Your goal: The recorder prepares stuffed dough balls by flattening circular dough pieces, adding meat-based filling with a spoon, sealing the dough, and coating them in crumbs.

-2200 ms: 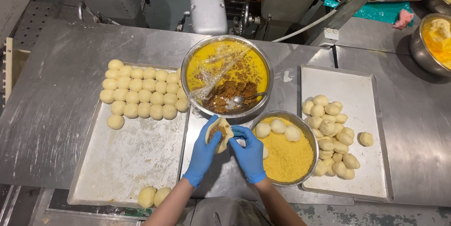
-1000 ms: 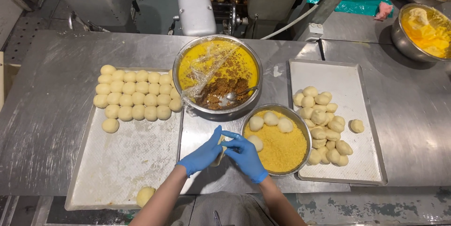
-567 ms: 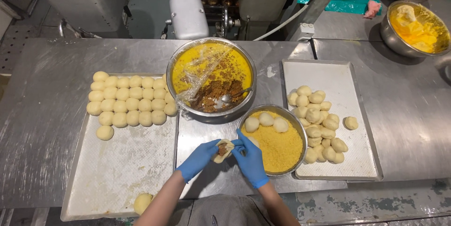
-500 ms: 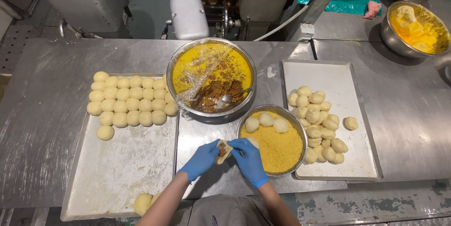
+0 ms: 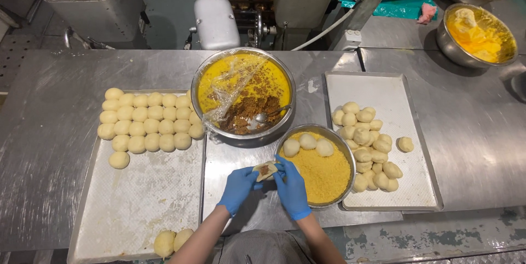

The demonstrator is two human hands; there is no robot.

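Both my hands wear blue gloves and meet over the steel table in front of me. My left hand (image 5: 236, 188) and my right hand (image 5: 290, 186) together pinch a small round of dough (image 5: 265, 169) with brown filling showing in its middle. Just right of them stands a small metal bowl (image 5: 346, 157) of yellow crumbs with three dough balls (image 5: 307, 144) on top. Behind it a large metal bowl (image 5: 204, 80) holds brown filling, a spoon (image 5: 267, 115) and crumpled plastic wrap.
A left tray (image 5: 137, 198) carries rows of smooth dough balls (image 5: 148, 121) and two more at its front edge (image 5: 171, 240). A right tray (image 5: 394, 94) holds a heap of shaped pieces (image 5: 366, 143). Further bowls of yellow mix (image 5: 479, 33) stand at the back right.
The dough round was lifted flat between my hands; now its edges are drawn up around the filling. My hands stayed in the same spot beside the crumb bowl.
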